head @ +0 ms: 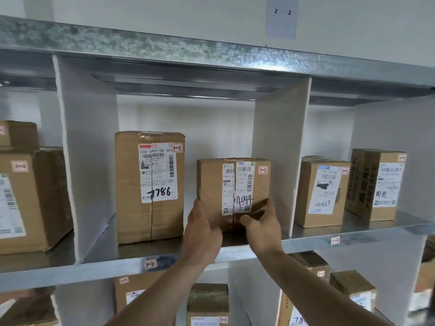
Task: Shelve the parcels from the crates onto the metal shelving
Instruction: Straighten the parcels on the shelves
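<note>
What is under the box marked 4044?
The box marked 4044 sits over the metal shelf of bay 1-2. Both hands, left and right, cover its bottom edge, so contact cannot be confirmed.

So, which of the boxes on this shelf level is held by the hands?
The box marked 4044: left hand and right hand grip its lower corners; the taller 7786 box stands untouched.

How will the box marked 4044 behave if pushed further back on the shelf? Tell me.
The 4044 box looks like stiff taped cardboard, so it should keep its shape. Squat with a flat base, it will probably slide on the smooth metal shelf rather than tip. Weight cannot be judged.
</note>
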Available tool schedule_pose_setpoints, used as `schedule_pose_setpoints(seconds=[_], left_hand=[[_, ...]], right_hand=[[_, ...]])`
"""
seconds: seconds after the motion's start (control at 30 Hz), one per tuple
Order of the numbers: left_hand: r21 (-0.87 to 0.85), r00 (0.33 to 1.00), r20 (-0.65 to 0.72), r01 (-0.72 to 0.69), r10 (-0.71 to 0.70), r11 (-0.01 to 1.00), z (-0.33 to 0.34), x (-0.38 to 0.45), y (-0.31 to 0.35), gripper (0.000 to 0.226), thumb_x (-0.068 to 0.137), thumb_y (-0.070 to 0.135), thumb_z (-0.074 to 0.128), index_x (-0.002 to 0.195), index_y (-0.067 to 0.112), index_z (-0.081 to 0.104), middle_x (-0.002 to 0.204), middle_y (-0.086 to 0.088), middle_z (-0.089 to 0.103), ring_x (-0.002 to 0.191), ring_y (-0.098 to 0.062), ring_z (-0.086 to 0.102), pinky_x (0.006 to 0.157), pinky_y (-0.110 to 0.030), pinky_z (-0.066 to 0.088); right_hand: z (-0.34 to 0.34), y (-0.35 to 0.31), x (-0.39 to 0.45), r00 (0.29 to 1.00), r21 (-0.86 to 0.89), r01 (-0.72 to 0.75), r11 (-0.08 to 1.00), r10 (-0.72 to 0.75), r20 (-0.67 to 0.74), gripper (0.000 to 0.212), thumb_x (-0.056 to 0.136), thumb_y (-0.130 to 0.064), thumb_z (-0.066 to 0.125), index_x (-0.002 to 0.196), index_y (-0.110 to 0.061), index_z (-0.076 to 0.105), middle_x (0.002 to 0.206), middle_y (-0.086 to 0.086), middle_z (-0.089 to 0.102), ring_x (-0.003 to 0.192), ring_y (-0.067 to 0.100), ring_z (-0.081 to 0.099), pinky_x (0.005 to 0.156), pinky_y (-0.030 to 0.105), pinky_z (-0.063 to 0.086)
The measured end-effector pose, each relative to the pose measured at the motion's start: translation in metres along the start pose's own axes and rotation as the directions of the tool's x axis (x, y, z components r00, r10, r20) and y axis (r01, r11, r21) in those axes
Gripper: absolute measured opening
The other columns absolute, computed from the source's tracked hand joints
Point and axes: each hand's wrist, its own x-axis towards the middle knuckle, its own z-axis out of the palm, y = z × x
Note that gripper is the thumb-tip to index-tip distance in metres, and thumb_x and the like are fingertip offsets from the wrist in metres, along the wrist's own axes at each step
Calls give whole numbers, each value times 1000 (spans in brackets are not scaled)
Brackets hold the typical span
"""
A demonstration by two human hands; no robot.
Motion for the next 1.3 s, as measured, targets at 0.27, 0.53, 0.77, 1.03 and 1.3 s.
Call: schedule_pose_setpoints(seconds=[0.27,0.53,0.77,1.03,1.3], left_hand=[[33,983,-99,-154,156,988,-1,-3,-8,80,90,-5,56,157,18,18,159,2,26,141,-14,35,104,-10,20],[-16,911,-107,-403,399,915,-4,-10,-9,73,82,-17,53,146,16,39,153,0,35,138,-13,38,93,13,17],[-154,878,-86,-479,472,864,16,-21,-4,71,81,-18,52,141,19,43,151,2,37,140,-18,41,110,-26,43],[-272,845,8,-513,535,814,74,-44,19,68,83,-13,60,141,19,45,144,1,44,136,-18,46,108,-36,48],[-194,854,132,-476,503,858,150,-63,73,72,92,-4,56,153,21,28,160,8,28,143,-3,30,107,-3,22]], right_hand=[[2,0,-7,1000,27,23,999,-22,-18,50,85,-10,71,124,-29,47,123,-4,62,112,19,61,102,40,52],[1,-2,-40,979,-6,193,981,-193,-71,63,73,-14,60,129,-39,47,122,-17,63,117,11,59,98,30,52],[-30,-2,-66,959,-60,237,970,-243,-144,64,87,-8,67,142,-31,43,127,-25,54,117,-8,50,99,16,43],[-104,15,-74,940,-80,137,987,-155,-303,64,89,-6,64,146,-27,42,146,-5,51,135,14,46,106,20,40],[-191,39,-39,948,-41,100,994,-108,-300,68,91,-4,65,152,-21,38,153,1,46,142,20,42,114,31,32]])
